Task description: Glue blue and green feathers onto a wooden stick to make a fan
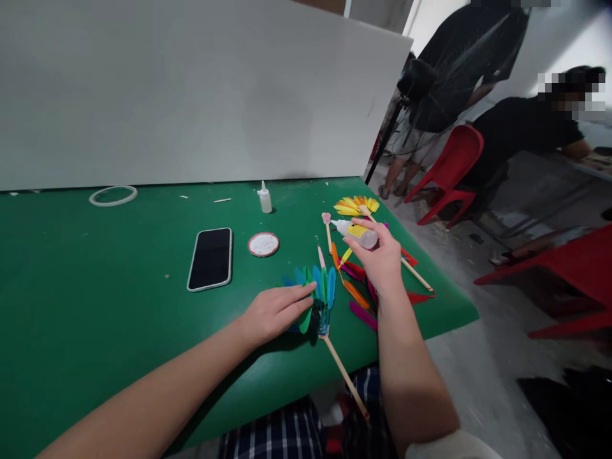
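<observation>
My left hand (280, 311) lies with fingers stretched out over the blue and green feathers (329, 287) of a small fan. The fan's wooden handle (345, 371) points toward me, past the table's front edge. My right hand (380, 255) is closed around a clear squeeze bottle (358, 234) with a yellow label. The bottle is tipped on its side, its white nozzle pointing left, near a pink-topped wooden stick (327, 226). Loose orange feathers (356, 295) and purple feathers (363, 315) lie below the bottle. A yellow feather fan (356, 206) rests behind my right hand.
On the green table (119, 306) are a phone (210, 258), a round white disc with a red rim (263, 244), another small bottle (264, 199) standing upright, and a white ring (113, 196). A white panel (191, 95) borders the back. Red chairs (449, 169) and people are at the right.
</observation>
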`<state>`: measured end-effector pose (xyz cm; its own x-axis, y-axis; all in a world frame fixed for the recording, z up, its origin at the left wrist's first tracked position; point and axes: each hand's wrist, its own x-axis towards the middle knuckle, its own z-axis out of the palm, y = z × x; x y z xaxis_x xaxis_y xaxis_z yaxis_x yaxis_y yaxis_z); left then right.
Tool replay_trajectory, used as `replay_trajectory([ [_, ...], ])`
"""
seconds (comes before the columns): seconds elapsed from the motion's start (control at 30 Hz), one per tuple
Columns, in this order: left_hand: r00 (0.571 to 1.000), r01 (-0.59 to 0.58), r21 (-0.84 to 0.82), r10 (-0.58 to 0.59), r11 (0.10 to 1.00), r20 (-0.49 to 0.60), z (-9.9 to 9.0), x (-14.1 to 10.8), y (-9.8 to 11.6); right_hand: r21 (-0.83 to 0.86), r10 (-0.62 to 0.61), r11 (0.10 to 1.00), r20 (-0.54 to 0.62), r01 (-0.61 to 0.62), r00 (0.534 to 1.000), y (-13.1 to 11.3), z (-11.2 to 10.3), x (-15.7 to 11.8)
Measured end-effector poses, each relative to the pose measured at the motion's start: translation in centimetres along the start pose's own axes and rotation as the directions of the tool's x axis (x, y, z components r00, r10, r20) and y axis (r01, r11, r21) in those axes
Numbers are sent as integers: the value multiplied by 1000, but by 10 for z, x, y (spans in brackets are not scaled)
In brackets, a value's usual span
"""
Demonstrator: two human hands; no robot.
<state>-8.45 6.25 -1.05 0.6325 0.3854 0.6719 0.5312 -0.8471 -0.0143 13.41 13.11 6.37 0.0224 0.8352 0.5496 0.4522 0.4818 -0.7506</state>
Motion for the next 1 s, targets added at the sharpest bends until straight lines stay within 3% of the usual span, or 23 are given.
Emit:
replay_trajectory([
  [0.53,1000,24,12,-24,1000,-7,-1,1,-2,-359,-318,887,-19,290,948,-19,-7,-6],
  [1.0,999,29,23,-29,999,-15,-2,2,0,-419,-346,848,29,325,938,-24,-10,-9],
])
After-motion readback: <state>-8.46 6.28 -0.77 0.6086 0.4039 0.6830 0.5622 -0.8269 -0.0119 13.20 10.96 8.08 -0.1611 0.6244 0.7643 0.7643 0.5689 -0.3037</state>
